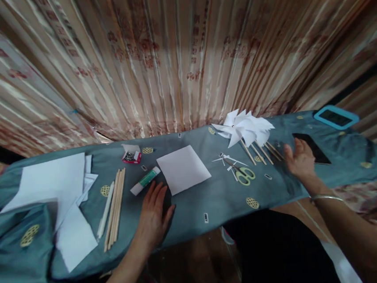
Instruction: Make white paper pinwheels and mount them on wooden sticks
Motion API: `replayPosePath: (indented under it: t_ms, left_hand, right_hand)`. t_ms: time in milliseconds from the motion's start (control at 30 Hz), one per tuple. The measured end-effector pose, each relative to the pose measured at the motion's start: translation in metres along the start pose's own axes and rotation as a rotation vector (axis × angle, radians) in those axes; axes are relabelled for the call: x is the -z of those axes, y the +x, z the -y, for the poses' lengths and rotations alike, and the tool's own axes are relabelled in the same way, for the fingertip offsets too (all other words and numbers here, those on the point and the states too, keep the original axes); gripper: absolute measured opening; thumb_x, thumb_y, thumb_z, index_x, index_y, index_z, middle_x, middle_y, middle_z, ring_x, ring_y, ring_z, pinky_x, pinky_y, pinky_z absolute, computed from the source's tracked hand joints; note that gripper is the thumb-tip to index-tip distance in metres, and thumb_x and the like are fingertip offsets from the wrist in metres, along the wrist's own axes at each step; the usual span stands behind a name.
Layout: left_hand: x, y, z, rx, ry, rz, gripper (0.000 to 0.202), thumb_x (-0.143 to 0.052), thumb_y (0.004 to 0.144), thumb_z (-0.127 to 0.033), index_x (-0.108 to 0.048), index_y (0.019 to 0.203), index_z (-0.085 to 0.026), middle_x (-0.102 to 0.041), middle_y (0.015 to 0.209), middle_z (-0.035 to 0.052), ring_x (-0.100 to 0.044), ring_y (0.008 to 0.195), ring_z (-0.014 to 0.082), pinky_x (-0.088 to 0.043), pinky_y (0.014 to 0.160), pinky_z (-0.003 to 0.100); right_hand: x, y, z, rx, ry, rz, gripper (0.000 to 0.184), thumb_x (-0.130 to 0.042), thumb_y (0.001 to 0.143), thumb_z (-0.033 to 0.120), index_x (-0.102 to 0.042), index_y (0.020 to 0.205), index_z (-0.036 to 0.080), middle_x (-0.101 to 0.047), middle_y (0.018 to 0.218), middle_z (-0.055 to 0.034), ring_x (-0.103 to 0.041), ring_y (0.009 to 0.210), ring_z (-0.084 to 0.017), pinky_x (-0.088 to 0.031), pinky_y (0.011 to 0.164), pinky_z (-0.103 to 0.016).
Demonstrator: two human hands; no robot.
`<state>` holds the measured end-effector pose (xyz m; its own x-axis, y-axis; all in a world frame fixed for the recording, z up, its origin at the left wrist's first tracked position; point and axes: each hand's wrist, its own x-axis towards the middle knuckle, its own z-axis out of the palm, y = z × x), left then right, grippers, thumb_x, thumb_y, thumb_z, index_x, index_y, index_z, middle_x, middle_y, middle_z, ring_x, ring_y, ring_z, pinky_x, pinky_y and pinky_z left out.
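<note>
Midway along a cloth-covered table (189,223), a person's left hand (153,216) lies near a square of white paper (184,170) at the center of the frame, fingers slightly spread and holding nothing, their tips just beside a glue stick (145,181). At the right of the frame, the right hand (300,159) is beside a dark flat panel (316,149), thumb apart from loosely bent fingers — nothing shows in its grip, and whether it touches the panel cannot be told. Just left of it, white pinwheels (249,129) overlap on wooden sticks (248,152), with scissors (245,176) lower in the frame among paper scraps (238,160). Careful handling would seem to mean keeping the square flat and uncreased, steadied by light fingertips rather than a pressing palm — and lifting the glue stick clear, not rolling it against the paper. The right hand does best, likely, swinging wide of the pinwheels, which look easily crushed.
</note>
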<state>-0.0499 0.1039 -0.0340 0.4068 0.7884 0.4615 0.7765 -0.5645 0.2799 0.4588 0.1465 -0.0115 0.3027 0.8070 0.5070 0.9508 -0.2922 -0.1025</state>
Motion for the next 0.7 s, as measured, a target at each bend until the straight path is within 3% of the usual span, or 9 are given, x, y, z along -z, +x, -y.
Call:
replayPosePath:
  t_ms: [33, 100, 167, 233, 333, 400, 500, 600, 700]
  left_hand:
    - [0.001, 0.001, 0.001, 0.012, -0.022, -0.002, 0.052, -0.052, 0.092, -0.030, -0.038, 0.138, -0.013, -0.053, 0.134, 0.0208, -0.046, 0.131, 0.0345, -0.047, 0.102, 0.054]
    - [0.003, 0.005, 0.001, 0.023, -0.042, 0.000, 0.054, -0.052, 0.092, -0.027, -0.033, 0.141, -0.014, -0.053, 0.133, 0.0196, -0.051, 0.127, 0.0318, -0.048, 0.101, 0.052]
    - [0.004, 0.011, 0.000, 0.017, -0.037, 0.014, 0.052, -0.050, 0.091, -0.023, -0.035, 0.141, -0.016, -0.050, 0.136, 0.0194, -0.051, 0.127, 0.0308, -0.047, 0.102, 0.051]
    - [0.004, 0.018, -0.001, 0.006, -0.023, 0.038, 0.046, -0.048, 0.091, -0.019, -0.041, 0.137, -0.015, -0.044, 0.143, 0.0199, -0.049, 0.129, 0.0311, -0.047, 0.103, 0.050]
    - [0.003, 0.028, -0.002, -0.029, 0.017, 0.076, 0.035, -0.046, 0.092, -0.017, -0.055, 0.125, -0.014, -0.047, 0.143, 0.0194, -0.056, 0.121, 0.0308, -0.051, 0.097, 0.048]
    - [0.002, 0.034, -0.002, -0.072, 0.054, 0.088, 0.028, -0.046, 0.093, -0.017, -0.062, 0.115, -0.014, -0.057, 0.133, 0.0175, -0.061, 0.112, 0.0292, -0.053, 0.092, 0.046]
    - [0.003, 0.046, -0.006, -0.139, 0.093, 0.078, 0.022, -0.047, 0.093, -0.016, -0.068, 0.100, -0.014, -0.068, 0.115, 0.0130, -0.065, 0.098, 0.0262, -0.055, 0.084, 0.042]
    - [0.008, 0.060, -0.017, -0.161, 0.060, 0.027, 0.019, -0.049, 0.093, -0.018, -0.068, 0.092, -0.015, -0.072, 0.099, 0.0094, -0.062, 0.089, 0.0249, -0.052, 0.079, 0.041]
    - [0.018, 0.067, -0.034, -0.182, -0.077, -0.017, 0.019, -0.048, 0.095, -0.021, -0.067, 0.097, -0.017, -0.072, 0.097, 0.0067, -0.061, 0.090, 0.0217, -0.050, 0.082, 0.038]
  right_hand:
    - [0.010, -0.002, 0.018, 0.013, 0.062, -0.048, 0.068, -0.029, 0.095, 0.048, -0.041, 0.138, -0.002, -0.046, 0.138, -0.0317, -0.041, 0.134, -0.039, -0.038, 0.106, -0.056]
    - [0.031, -0.009, 0.065, 0.176, 0.213, -0.008, 0.062, -0.036, 0.095, 0.048, -0.045, 0.137, 0.004, -0.051, 0.137, -0.0263, -0.043, 0.134, -0.035, -0.038, 0.109, -0.052]
    - [0.049, -0.023, 0.121, 0.346, 0.367, 0.122, 0.053, -0.040, 0.095, 0.046, -0.051, 0.134, 0.011, -0.056, 0.135, -0.0205, -0.050, 0.130, -0.030, -0.039, 0.110, -0.048]
    - [0.059, -0.040, 0.174, 0.534, 0.489, 0.338, 0.049, -0.042, 0.096, 0.042, -0.049, 0.136, 0.015, -0.056, 0.137, -0.0167, -0.051, 0.129, -0.027, -0.041, 0.109, -0.045]
    - [0.056, -0.066, 0.231, 0.711, 0.558, 0.498, 0.057, -0.054, 0.091, 0.039, -0.043, 0.141, 0.015, -0.049, 0.143, -0.0194, -0.044, 0.135, -0.030, -0.039, 0.109, -0.051]
    - [0.047, -0.078, 0.250, 0.738, 0.568, 0.531, 0.065, -0.062, 0.086, 0.039, -0.041, 0.143, 0.015, -0.047, 0.144, -0.0214, -0.044, 0.135, -0.032, -0.041, 0.108, -0.053]
    - [0.034, -0.084, 0.257, 0.706, 0.590, 0.459, 0.065, -0.065, 0.084, 0.038, -0.043, 0.141, 0.016, -0.048, 0.143, -0.0205, -0.044, 0.134, -0.033, -0.040, 0.108, -0.054]
    - [0.031, -0.080, 0.254, 0.669, 0.645, 0.379, 0.042, -0.058, 0.089, 0.025, -0.055, 0.129, 0.016, -0.057, 0.134, -0.0178, -0.052, 0.126, -0.029, -0.043, 0.106, -0.050]
    - [0.041, -0.076, 0.249, 0.620, 0.780, 0.340, 0.024, -0.048, 0.093, 0.017, -0.067, 0.107, 0.018, -0.068, 0.118, -0.0127, -0.061, 0.113, -0.024, -0.048, 0.101, -0.044]
